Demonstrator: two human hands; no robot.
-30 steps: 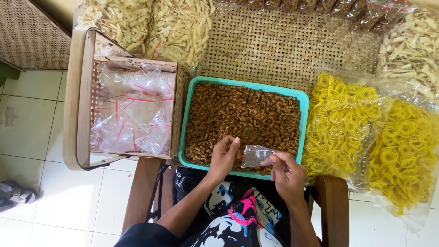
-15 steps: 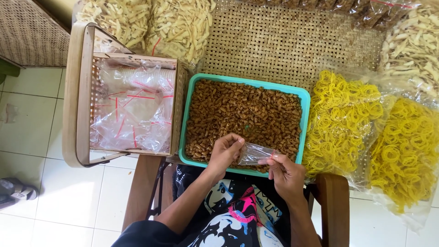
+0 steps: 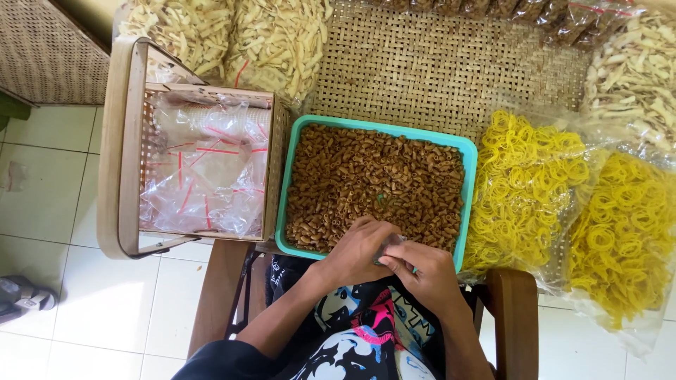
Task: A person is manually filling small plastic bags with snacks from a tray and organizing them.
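A teal tray full of small brown curved snacks sits on a woven bench seat in front of me. My left hand and my right hand meet over the tray's near edge. Together they pinch a small clear plastic bag, which is mostly hidden between the fingers. Both hands are closed on it.
A wicker basket holding several clear bags with red strips stands left of the tray. Two large bags of yellow ring snacks lie to the right. Bags of pale stick snacks lie at the back. White tiled floor is at left.
My hands have drawn together at the tray's near edge. The clear bag, earlier stretched out between them, is now bunched up and mostly covered.
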